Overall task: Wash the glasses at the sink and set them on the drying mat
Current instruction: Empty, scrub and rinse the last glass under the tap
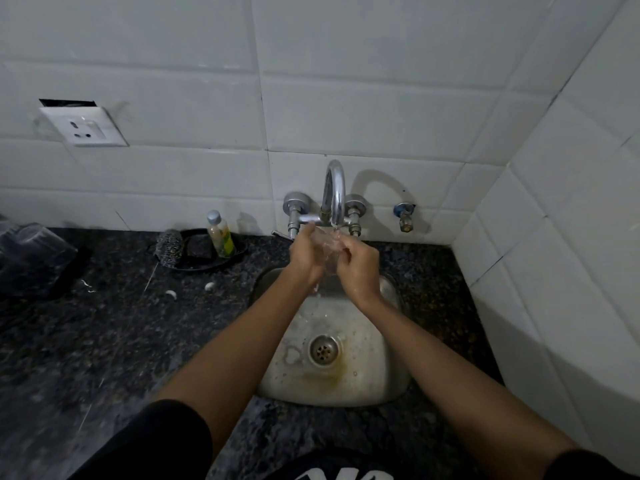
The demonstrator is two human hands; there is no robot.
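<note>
Both hands on one clear glass (327, 245) under the running tap (334, 188): left hand (306, 256) and right hand (358, 268) gripping it over the sink (391, 341). Bottle (221, 237) label unreadable.

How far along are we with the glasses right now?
Nothing looks finished: no washed glasses or drying mat are in view. In hand: the left hand and right hand hold a clear glass under the running faucet above the sink. Left: finishing the rinse and placing it on the mat.
</note>
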